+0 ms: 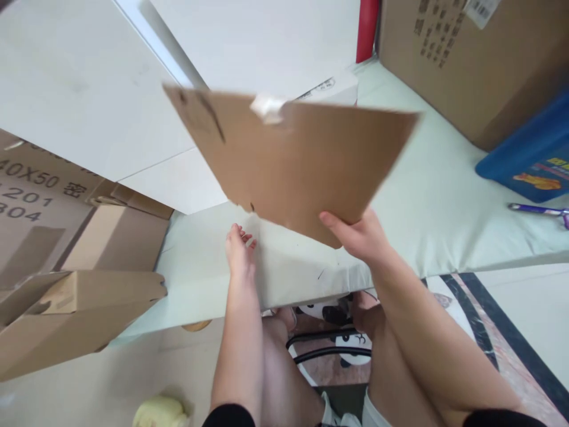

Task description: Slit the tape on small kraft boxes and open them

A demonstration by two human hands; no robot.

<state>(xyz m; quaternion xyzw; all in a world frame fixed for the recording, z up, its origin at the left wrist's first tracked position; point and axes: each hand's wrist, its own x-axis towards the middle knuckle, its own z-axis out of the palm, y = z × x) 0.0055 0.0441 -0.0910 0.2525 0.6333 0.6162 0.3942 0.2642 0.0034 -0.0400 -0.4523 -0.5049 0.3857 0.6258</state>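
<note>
A flat piece of brown cardboard (297, 160) is tilted up above the pale green table covering, its lower right corner gripped in my right hand (362, 234). The right thumb lies on the near face, while the other fingers are hidden behind the sheet. At the sheet's top edge sticks a crumpled white scrap (268, 109), and dark marks show at its upper left. Below the sheet's ragged lower left edge, my left hand (240, 244) hovers with loosely bent fingers and nothing in them. It is apart from the cardboard.
Printed cardboard boxes (111, 237) crowd the left side. White panels or boxes (89, 77) stand behind the sheet. To the right are a large carton (466, 59), a blue container (533, 148) and a purple pen-like item (537, 209). The table covering (427, 219) ends just before my knees.
</note>
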